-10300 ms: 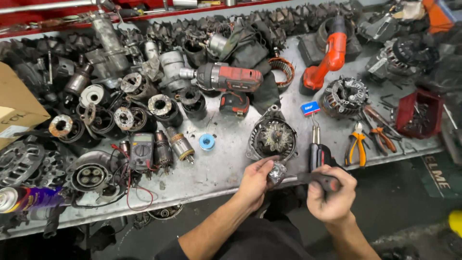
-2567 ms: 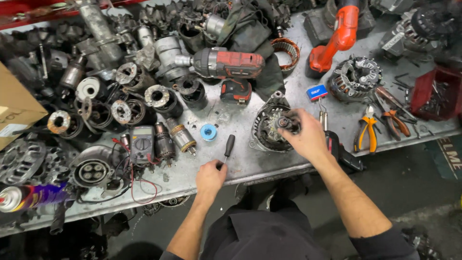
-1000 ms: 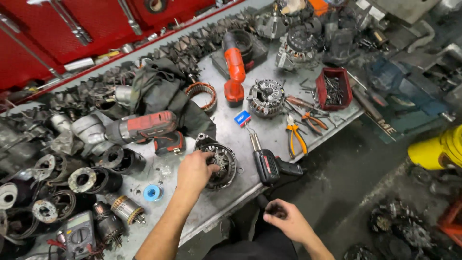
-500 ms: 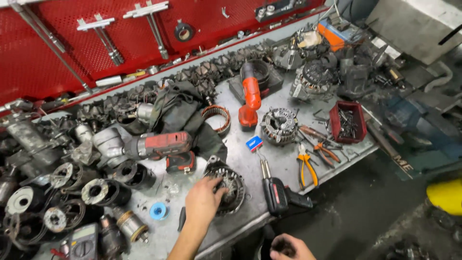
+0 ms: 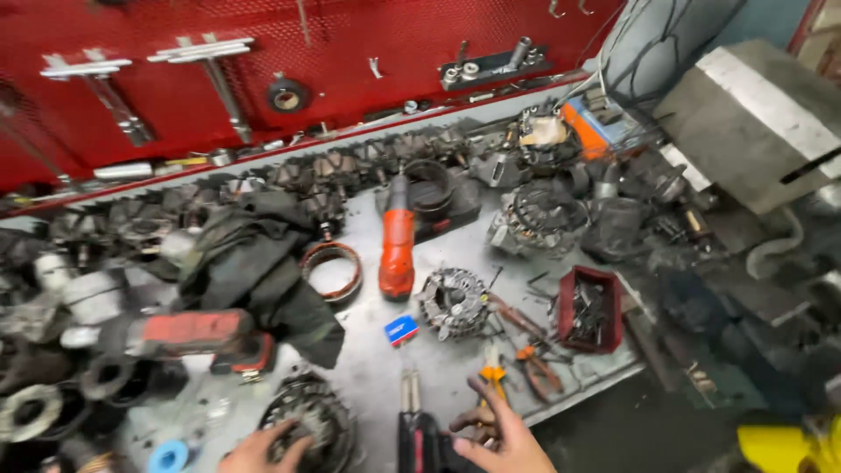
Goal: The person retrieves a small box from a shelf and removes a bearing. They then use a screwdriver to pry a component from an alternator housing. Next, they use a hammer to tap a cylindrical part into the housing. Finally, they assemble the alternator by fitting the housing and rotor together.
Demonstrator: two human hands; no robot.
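My left hand (image 5: 256, 451) sits at the near edge of the view, its fingers (image 5: 293, 435) spread and resting on the rim of the round alternator housing (image 5: 311, 420) that lies on the grey desk (image 5: 368, 372). I cannot tell whether they grip it or only touch it, since the picture is blurred there and cut by the edge.

My right hand (image 5: 504, 442) comes up from the near edge to the right of it, fingers (image 5: 482, 398) half curled and apart, pinching nothing that I can make out. It hovers just beside the black-handled tool (image 5: 419, 434) with twin metal prongs, and close to the yellow-handled pliers (image 5: 493, 372).

Farther off on the desk I see a second alternator part (image 5: 453, 302) with its windings showing, a small blue box (image 5: 401, 329) left of it, and an orange power tool (image 5: 397, 245) lying lengthwise behind. A copper-wound stator ring (image 5: 333, 270) lies beside a heap of dark cloth (image 5: 254, 263). A red cordless drill (image 5: 188, 333) lies at the left, a red parts tray (image 5: 589, 308) at the right. A red pegboard (image 5: 350, 44) with hanging tools closes the far side.
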